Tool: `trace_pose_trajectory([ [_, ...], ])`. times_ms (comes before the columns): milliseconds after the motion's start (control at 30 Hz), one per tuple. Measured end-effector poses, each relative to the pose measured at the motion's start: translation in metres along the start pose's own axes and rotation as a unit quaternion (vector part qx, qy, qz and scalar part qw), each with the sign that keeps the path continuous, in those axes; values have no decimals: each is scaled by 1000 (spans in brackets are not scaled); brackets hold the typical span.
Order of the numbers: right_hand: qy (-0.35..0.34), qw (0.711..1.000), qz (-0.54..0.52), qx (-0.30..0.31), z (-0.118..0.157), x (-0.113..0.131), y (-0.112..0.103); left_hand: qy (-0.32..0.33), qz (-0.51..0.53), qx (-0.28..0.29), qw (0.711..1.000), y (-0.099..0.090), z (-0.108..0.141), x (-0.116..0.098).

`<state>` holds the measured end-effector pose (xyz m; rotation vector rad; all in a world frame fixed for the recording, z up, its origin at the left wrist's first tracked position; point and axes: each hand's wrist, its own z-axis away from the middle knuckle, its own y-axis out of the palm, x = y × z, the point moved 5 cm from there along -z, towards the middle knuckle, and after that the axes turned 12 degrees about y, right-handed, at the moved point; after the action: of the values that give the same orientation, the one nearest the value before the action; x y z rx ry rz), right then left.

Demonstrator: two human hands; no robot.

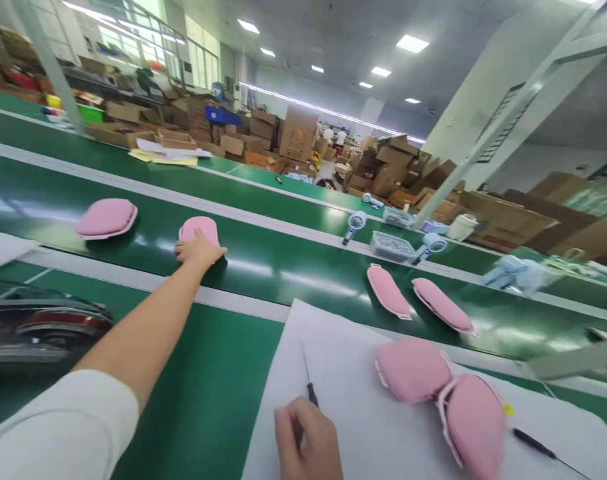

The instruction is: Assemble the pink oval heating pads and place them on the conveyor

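My left hand (196, 250) reaches far out over the green conveyor belt, its fingers wrapped over the near side of a pink padded piece (203, 229). Another rounded pink padded piece (108, 217) lies farther left on the belt. In the lower middle, my right hand (309, 440) is closed round the black handle of a thin screwdriver (311, 393), its shaft pointing up and away. To its right, a blurred pink piece (414, 370) and a second pink piece (474, 423) rest against each other on a white sheet (333, 360).
Two long pink pieces, one (388, 291) left of the other (443, 305), lie on the belt. Beyond stand a light-blue handheld fan (354, 227) and a clear tub (392, 247). Another screwdriver (536, 443) is at right. A dark glossy object (43, 330) sits left. Cardboard boxes fill the back.
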<state>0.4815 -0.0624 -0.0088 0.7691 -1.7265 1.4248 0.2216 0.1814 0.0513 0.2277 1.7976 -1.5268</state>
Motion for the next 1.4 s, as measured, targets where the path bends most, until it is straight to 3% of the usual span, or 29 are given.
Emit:
trace_pose_trajectory([
  [100, 45, 999, -19, 14, -1, 0, -4, 23, 0, 52, 998, 10, 29, -14],
  [167, 87, 995, -50, 20, -2, -4, -8, 54, -10, 71, 996, 11, 61, -26],
  [300, 177, 970, -162, 38, -2, -6, -18, 149, 19, 137, 979, 7, 160, -38],
  [367, 228, 928, -282, 87, 4, 0, -18, 182, 42, 155, 970, 5, 217, -30],
  [433, 268, 875, -385, 123, 15, 7, -15, 241, 107, 113, 958, -1, 264, -15],
  [500, 299, 864, -394, 96, 26, 8, -14, 243, 253, 96, 931, -3, 295, 7],
  [533, 315, 869, -374, 73, 31, 5, -13, 201, 346, 127, 908, 2, 303, 21],
  [600, 334, 881, -332, 51, 40, 0, -6, 141, 432, 160, 876, 10, 308, 43],
  [667, 328, 890, -307, 76, 45, -1, 9, 43, 568, 234, 788, 22, 308, 56],
  [733, 298, 910, -271, 97, 48, 2, 22, -44, 674, 302, 673, 30, 307, 59],
  [767, 278, 925, -243, 95, 48, 5, 26, -69, 694, 324, 640, 32, 307, 59],
  [833, 233, 951, -187, 76, 49, 12, 30, -92, 695, 333, 630, 34, 303, 58],
  [900, 200, 958, -182, 91, 49, 19, 32, -88, 677, 323, 655, 33, 298, 56],
  [967, 189, 943, -228, 153, 51, 28, 34, -65, 657, 309, 685, 29, 291, 52],
  [1033, 193, 920, -276, 202, 53, 36, 32, -54, 651, 309, 691, 24, 286, 48],
  [1133, 256, 910, -281, 167, 52, 32, 20, -101, 678, 345, 641, 21, 282, 44],
  [1233, 271, 938, -203, 77, 47, 15, 3, -175, 699, 391, 572, 23, 281, 42],
  [1333, 132, 990, -48, 7, 42, 8, -15, -201, 708, 398, 548, 25, 279, 43],
  [1400, 27, 998, 51, 12, 43, 10, -21, -206, 704, 406, 545, 28, 280, 44],
])
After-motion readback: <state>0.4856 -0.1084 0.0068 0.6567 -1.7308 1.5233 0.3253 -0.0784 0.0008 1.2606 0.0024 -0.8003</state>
